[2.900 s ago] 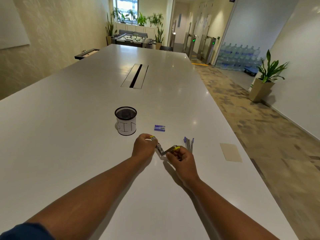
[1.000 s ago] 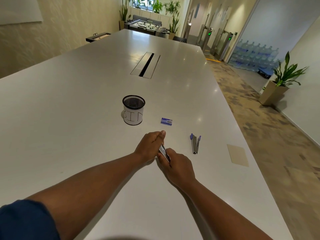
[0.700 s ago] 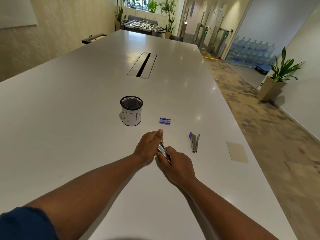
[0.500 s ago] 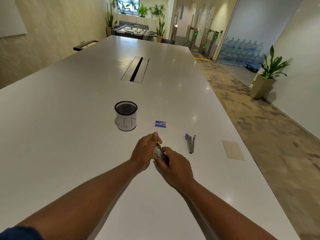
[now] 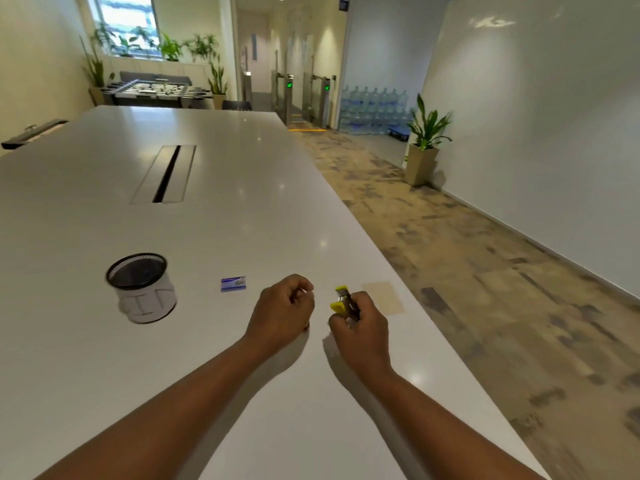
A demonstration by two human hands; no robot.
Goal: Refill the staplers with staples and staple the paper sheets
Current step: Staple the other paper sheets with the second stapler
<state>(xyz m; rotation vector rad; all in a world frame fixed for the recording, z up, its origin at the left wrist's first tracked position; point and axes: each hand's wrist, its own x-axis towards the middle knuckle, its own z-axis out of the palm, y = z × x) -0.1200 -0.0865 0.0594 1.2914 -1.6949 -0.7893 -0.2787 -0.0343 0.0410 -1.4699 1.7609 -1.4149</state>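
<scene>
Head view over a white table (image 5: 104, 375), right hand (image 5: 360, 323) gripping a yellow stapler (image 5: 343, 301) (partly hidden), left hand (image 5: 282, 311) curled and empty beside it, blue staple box (image 5: 233, 284) near a mesh cup (image 5: 140, 287).

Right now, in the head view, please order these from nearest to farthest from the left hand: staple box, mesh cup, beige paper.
From the left hand:
1. staple box, just to its left.
2. beige paper, right, beyond the other hand.
3. mesh cup, far left.
</scene>
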